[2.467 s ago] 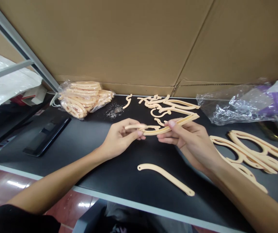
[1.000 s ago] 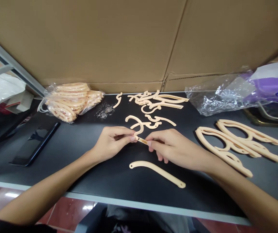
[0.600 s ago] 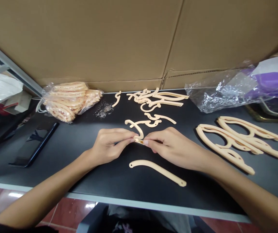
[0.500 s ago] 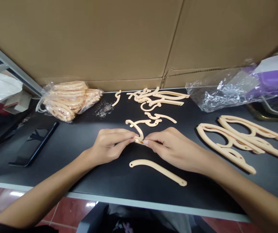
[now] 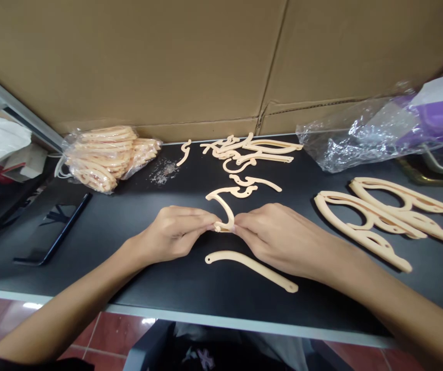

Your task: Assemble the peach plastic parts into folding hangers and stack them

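A beige plastic hanger hook (image 5: pixel 227 207) stands up between my hands, its curve pointing away from me. My left hand (image 5: pixel 183 232) pinches the left side of its base between thumb and fingers. From the other side, my right hand (image 5: pixel 279 232) pinches the base too, its fingertips hiding part of the joint. A curved hanger arm (image 5: pixel 252 269) with a hole at each end lies on the table just below my hands. Several small curved hanger pieces (image 5: pixel 244 190) lie just beyond the hook.
Folded beige hangers (image 5: pixel 364 226) lie at the right. A pile of loose hanger parts (image 5: pixel 244 151) sits at the back, beside a clear plastic bag (image 5: pixel 345 144). Bagged parts (image 5: pixel 105 154) and a dark phone (image 5: pixel 53 226) are at the left. Cardboard (image 5: pixel 159 62) walls the back.
The hook between my hands has turned more upright and shifted slightly right. My right fingers have closed in nearer its base. The view has tilted a little; the loose pieces lie as before.
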A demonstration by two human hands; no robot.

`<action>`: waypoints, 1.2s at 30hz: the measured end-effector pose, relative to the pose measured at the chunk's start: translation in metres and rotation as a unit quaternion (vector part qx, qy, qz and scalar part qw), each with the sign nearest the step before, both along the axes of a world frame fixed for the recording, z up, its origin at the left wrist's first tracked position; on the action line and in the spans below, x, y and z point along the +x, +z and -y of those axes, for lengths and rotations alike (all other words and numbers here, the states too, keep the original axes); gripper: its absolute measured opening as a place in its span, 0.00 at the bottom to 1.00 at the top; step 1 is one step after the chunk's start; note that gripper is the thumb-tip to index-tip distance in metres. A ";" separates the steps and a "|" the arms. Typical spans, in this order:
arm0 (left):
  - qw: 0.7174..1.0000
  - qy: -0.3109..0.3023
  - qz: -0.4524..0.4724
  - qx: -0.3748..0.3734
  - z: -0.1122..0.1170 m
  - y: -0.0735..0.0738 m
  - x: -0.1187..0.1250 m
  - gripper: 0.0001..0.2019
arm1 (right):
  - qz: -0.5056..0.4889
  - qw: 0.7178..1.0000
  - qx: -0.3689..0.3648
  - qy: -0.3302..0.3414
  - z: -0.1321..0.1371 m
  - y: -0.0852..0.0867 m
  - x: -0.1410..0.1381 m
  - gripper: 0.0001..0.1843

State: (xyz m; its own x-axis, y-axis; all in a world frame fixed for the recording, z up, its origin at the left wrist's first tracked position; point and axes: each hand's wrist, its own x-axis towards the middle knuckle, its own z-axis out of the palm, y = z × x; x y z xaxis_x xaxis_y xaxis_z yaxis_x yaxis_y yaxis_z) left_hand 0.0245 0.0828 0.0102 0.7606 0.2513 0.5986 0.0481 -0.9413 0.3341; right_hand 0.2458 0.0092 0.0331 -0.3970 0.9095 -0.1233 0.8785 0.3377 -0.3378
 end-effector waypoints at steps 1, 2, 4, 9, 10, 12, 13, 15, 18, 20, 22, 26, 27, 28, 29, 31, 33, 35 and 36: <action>1.000 -0.004 -0.008 -0.006 0.000 0.001 0.000 0.10 | 0.018 1.000 0.003 0.006 0.000 0.001 -0.001 0.16; 1.000 -0.006 -0.016 -0.011 0.000 0.002 0.000 0.10 | 0.035 0.999 0.007 0.014 0.001 0.002 -0.001 0.15; 0.999 -0.008 -0.031 -0.013 0.000 0.002 0.000 0.11 | 0.063 0.997 0.014 0.029 0.001 0.004 -0.003 0.13; 1.000 -0.004 -0.016 0.023 0.001 -0.001 0.001 0.10 | 0.085 0.995 0.017 0.049 -0.001 0.006 -0.005 0.12; 0.999 0.000 -0.009 0.031 0.001 -0.003 0.002 0.10 | 0.076 0.996 0.014 0.048 -0.001 0.006 -0.004 0.12; 0.999 0.009 0.005 0.045 0.001 -0.005 0.003 0.09 | 0.038 0.999 -0.003 0.036 -0.002 0.007 -0.001 0.14; 0.999 0.013 0.012 0.051 0.001 -0.006 0.003 0.09 | 0.013 0.999 -0.014 0.026 -0.002 0.006 0.000 0.15; 0.998 0.019 0.026 0.060 0.002 -0.008 0.003 0.08 | -0.048 0.998 -0.039 0.010 -0.003 0.005 0.004 0.19; 0.997 0.025 0.034 0.060 0.003 -0.010 0.003 0.09 | -0.130 0.989 -0.073 -0.001 -0.005 0.002 0.008 0.20; 0.998 0.021 0.028 0.050 0.004 -0.009 0.003 0.10 | -0.162 0.982 -0.093 -0.004 -0.008 0.001 0.010 0.22; 0.999 0.013 0.018 0.026 0.005 -0.007 0.004 0.09 | -0.176 0.978 -0.111 -0.003 -0.010 0.000 0.012 0.24; 0.999 -0.002 0.001 -0.054 0.009 -0.001 0.007 0.08 | -0.200 0.965 -0.166 0.014 -0.015 0.003 0.015 0.22; 0.997 0.001 -0.003 -0.073 0.011 0.000 0.009 0.08 | -0.210 0.960 -0.186 0.014 -0.015 0.004 0.015 0.22; 0.996 0.011 -0.007 -0.093 0.013 0.000 0.010 0.07 | -0.221 0.953 -0.207 0.014 -0.015 0.004 0.015 0.21; 0.993 0.026 -0.009 -0.115 0.014 0.001 0.011 0.06 | -0.233 0.945 -0.227 0.014 -0.015 0.005 0.016 0.21; 0.981 0.063 -0.003 -0.184 0.017 0.001 0.014 0.04 | -0.260 0.931 -0.255 0.012 -0.015 0.005 0.015 0.21; 0.950 0.100 0.025 -0.293 0.018 0.001 0.016 0.04 | -0.279 0.930 -0.239 0.006 -0.015 0.005 0.014 0.21; 0.896 0.129 0.085 -0.416 0.016 0.000 0.017 0.05 | -0.279 0.943 -0.182 -0.002 -0.015 0.004 0.013 0.19; 0.864 0.141 0.121 -0.468 0.013 -0.001 0.016 0.06 | -0.272 0.951 -0.145 -0.004 -0.015 0.003 0.012 0.18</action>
